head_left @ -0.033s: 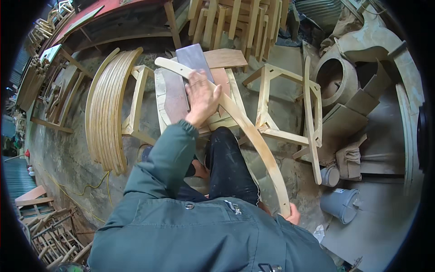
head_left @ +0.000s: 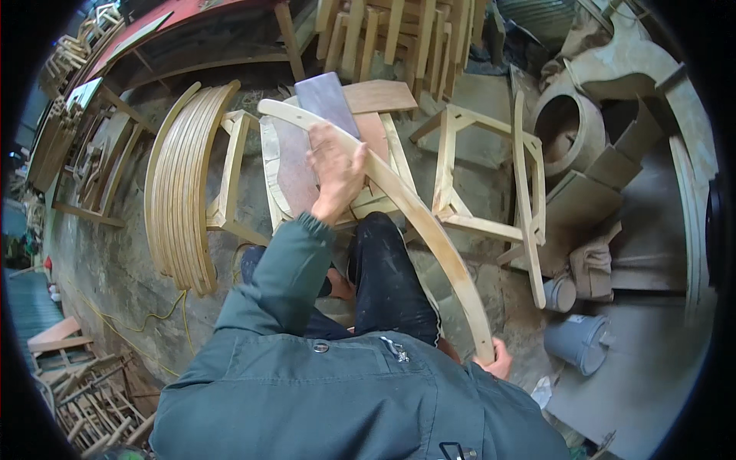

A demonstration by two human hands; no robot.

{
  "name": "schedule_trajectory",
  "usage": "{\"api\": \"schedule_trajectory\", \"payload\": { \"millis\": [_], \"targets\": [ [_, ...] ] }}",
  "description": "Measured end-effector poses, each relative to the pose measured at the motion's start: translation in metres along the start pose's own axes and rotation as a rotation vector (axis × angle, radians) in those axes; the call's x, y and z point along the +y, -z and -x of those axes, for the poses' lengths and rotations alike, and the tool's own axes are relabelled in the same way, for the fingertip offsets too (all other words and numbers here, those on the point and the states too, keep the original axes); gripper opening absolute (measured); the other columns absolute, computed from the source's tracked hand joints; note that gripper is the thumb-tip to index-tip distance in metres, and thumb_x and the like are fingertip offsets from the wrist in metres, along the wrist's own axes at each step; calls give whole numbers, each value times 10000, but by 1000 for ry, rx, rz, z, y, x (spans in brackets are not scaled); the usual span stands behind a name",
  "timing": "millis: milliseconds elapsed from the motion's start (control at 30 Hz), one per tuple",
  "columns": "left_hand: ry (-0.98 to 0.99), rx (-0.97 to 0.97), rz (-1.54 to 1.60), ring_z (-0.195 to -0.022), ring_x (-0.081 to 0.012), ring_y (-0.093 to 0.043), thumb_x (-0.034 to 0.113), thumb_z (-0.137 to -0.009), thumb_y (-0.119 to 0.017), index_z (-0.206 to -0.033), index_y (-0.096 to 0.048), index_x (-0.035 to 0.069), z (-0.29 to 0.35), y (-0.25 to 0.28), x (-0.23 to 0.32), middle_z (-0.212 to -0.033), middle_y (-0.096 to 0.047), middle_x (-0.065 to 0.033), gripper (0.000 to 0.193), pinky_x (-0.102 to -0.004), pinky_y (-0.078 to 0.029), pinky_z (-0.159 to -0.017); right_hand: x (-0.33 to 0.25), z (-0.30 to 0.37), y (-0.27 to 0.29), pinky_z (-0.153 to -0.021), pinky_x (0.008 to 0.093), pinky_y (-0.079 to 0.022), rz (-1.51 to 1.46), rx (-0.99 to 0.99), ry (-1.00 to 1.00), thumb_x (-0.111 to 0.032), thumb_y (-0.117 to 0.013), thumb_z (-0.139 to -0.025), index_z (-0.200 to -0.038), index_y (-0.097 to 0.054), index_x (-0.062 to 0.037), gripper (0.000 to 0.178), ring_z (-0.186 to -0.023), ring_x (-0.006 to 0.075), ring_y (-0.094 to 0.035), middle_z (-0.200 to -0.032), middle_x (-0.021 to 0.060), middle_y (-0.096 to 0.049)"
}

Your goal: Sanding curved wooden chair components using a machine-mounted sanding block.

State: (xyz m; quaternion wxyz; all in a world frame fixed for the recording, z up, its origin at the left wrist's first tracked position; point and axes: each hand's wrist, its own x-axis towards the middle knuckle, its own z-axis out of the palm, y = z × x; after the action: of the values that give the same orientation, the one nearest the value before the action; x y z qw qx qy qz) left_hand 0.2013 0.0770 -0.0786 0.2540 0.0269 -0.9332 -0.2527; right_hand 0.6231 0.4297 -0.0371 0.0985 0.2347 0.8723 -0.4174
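Observation:
A long curved wooden slat (head_left: pixel 434 233) with holes near its ends runs from the wooden boards before me, past my knee, to my right side. My right hand (head_left: pixel 498 360) is closed round its lower end. My left hand (head_left: pixel 337 165) lies on the slat's upper part, its thumb apart from the fingers; the fingertips are slightly blurred. Beneath the slat's far end is a grey rectangular block (head_left: pixel 326 98), resting on several brown board pieces (head_left: pixel 381 97).
A row of similar curved slats (head_left: pixel 184 184) leans on a wooden frame (head_left: pixel 231 165) to the left. Another wooden frame (head_left: pixel 446 165) stands to the right, with a slat against it. Farther right are a grey bucket (head_left: pixel 576 343) and a machine with a round opening (head_left: pixel 563 132).
My left hand has shifted slightly left and toward the slat's near edge. The slat's far end has moved a little left; my right hand still holds the lower end.

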Motion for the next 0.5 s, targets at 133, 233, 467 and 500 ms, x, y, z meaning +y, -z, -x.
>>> {"api": "schedule_trajectory", "payload": {
  "millis": [133,233,467,500],
  "targets": [
    [690,-247,1482,-1129,-366,-598,529,-1069,-534,-1412,-392,-36,13,110,25,-1243,-562,-212,676,-544,-482,-1016,-32,-23,9,-699,423,-541,336,351,611,-36,-779,-671,-1090,-652,-84,441,-811,354,-679,-919,128,-688],
    [1048,-9,1946,-774,-207,-564,590,-1065,-513,-1166,-498,7,7,156,-38,-891,-537,-74,592,-452,-539,-829,-91,-61,17,-801,452,-553,428,475,1077,-42,-749,-794,-1064,-635,-106,300,-929,314,-713,-1016,104,-713],
    [457,-4,2443,-552,-97,-426,834,-983,-340,-969,-529,121,57,224,-64,-705,-404,39,738,-299,-421,-594,-130,-102,-3,-1048,467,-479,500,476,1034,-63,-652,-904,-1236,-674,-95,335,-1158,302,-668,-1181,97,-708],
    [451,18,2431,-552,-97,-426,834,-983,-340,-969,-529,121,62,233,-65,-705,-404,39,738,-299,-421,-594,-133,-102,-7,-1058,462,-470,527,464,1017,-65,-649,-901,-1257,-674,-90,359,-1153,299,-667,-1176,99,-707]
  ]
}}
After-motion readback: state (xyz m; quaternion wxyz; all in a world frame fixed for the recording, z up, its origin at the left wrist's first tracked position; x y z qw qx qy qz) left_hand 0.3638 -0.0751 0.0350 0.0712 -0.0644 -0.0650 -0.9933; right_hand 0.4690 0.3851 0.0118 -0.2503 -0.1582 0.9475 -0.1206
